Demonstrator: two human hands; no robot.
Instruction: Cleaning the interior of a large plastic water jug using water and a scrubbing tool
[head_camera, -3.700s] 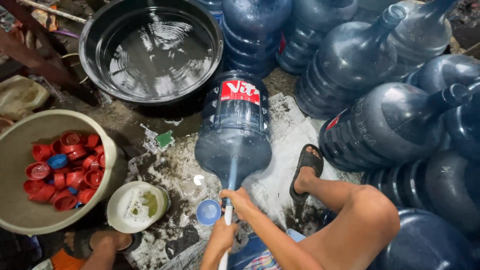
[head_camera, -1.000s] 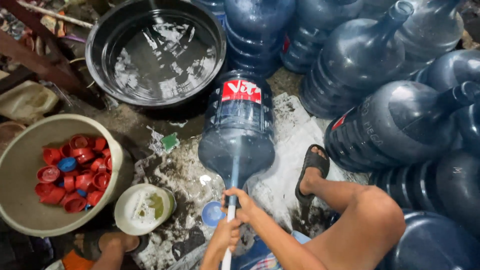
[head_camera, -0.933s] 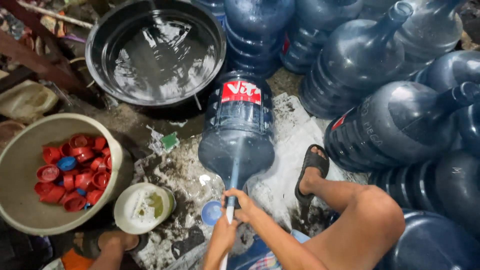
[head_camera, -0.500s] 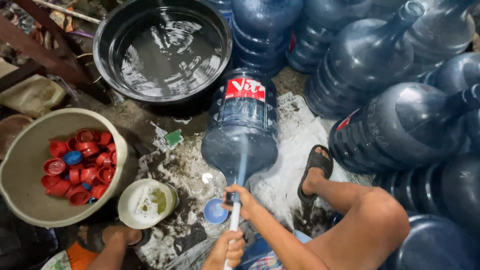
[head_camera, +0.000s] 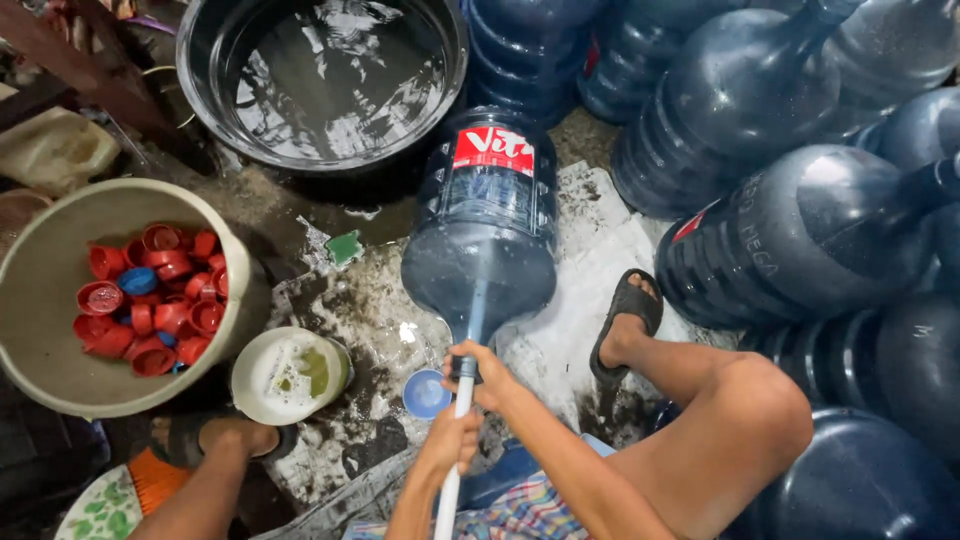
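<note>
A large blue water jug with a red label lies on its side on the wet floor, neck toward me. A white rod runs into its neck. My right hand grips the rod right at the jug's mouth. My left hand holds the same rod a little lower. A blue cap lies on the floor just left of my hands.
A small white bowl with greenish liquid sits to the left. A beige basin holds several red caps. A black tub of water is behind. Stacked blue jugs fill the right. My sandalled foot rests beside the jug.
Both hands stay on the rod and have shifted slightly toward the jug's mouth. The jug lies where it was; the view has moved a little.
</note>
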